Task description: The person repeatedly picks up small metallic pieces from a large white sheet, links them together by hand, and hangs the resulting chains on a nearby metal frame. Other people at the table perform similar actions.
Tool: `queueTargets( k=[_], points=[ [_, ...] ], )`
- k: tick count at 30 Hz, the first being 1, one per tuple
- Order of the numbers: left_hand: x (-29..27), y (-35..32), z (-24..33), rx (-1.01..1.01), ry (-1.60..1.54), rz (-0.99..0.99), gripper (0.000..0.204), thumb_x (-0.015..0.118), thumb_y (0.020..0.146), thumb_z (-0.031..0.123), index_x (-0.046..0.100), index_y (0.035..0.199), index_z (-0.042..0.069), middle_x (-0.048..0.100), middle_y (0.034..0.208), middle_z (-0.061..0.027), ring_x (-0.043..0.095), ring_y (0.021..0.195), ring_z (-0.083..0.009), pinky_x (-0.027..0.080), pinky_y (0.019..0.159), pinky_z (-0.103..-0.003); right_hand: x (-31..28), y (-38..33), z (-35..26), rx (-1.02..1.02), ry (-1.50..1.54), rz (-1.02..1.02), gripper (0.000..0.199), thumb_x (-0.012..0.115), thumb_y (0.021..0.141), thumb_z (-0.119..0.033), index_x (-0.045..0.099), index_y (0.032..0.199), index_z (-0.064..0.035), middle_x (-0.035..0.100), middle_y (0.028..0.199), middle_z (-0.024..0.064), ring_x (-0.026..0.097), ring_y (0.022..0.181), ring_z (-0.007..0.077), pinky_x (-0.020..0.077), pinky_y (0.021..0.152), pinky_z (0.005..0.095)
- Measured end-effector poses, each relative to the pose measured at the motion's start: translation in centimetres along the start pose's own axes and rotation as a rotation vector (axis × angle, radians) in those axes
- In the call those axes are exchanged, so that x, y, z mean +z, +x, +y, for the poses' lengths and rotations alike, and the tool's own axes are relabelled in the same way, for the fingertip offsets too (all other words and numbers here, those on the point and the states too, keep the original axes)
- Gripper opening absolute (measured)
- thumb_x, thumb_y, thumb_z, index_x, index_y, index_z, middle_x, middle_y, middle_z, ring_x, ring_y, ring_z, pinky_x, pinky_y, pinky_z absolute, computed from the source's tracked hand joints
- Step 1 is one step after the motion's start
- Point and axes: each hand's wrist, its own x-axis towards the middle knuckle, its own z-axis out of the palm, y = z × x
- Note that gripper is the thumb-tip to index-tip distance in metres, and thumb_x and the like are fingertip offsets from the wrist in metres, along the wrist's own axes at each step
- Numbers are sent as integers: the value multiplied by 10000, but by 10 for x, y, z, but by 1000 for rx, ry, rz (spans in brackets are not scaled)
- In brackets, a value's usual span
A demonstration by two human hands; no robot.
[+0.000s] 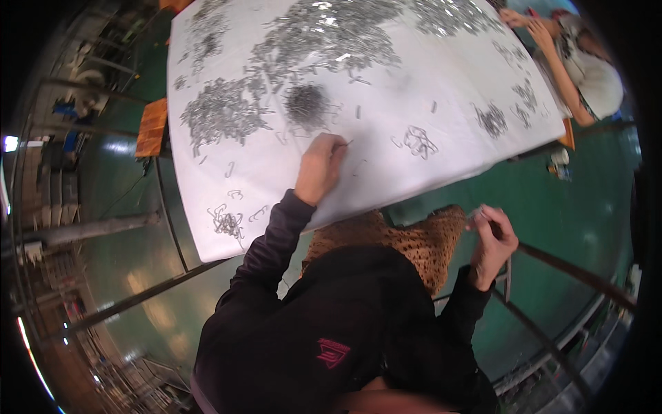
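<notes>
Head view: left hand [319,168] pinching metal piece [345,143] (on white sheet [441,90])

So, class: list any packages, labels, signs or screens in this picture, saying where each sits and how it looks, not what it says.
Logo patch: on the dark sleeve at the bottom of the picture, a small slanted red emblem.
Bright panel: far left edge, a small white-blue glow; sign, screen or lamp, cannot tell.
No packages show on the white sheet, only loose metal pieces.
</notes>
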Motion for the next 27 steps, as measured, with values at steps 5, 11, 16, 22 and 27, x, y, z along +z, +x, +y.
queueTargets(
  k=[5,11,16,22,27],
  points=[
    [45,-3,98,-21,-570,-320,67,606,913,44,608,970,10,614,874,-31,575,727,-95,493,651,-259,4,-5,5,90,-25,-10,166,643,776,136,683,922,68,612,797,62,600,662,114,492,617,220],
    [68,-5,141,-76,-885,-589,69,610,903,21,602,969,3,595,974,-34,591,889,-112,503,821,-275,13,-10,12,123,63,41,176,647,778,134,690,931,58,612,786,31,597,657,93,495,623,211],
    [75,-4,135,69,-748,-515,76,631,874,11,608,947,5,581,998,-63,603,914,-140,495,809,-271,15,-15,11,89,-15,41,178,636,794,133,690,946,58,607,817,35,603,679,99,496,632,206],
    [75,-2,134,22,-686,-485,78,613,906,55,597,964,6,659,932,-74,632,863,-130,500,775,-265,17,-10,9,74,-53,-95,204,626,807,132,696,975,38,606,833,47,607,704,104,491,625,209],
    [75,-6,133,-60,-778,-474,81,591,922,50,592,977,-9,692,908,-92,651,892,-134,500,811,-259,1,23,8,116,-158,-7,186,595,866,49,688,1028,44,632,829,71,582,677,100,473,602,218]
  ],
)
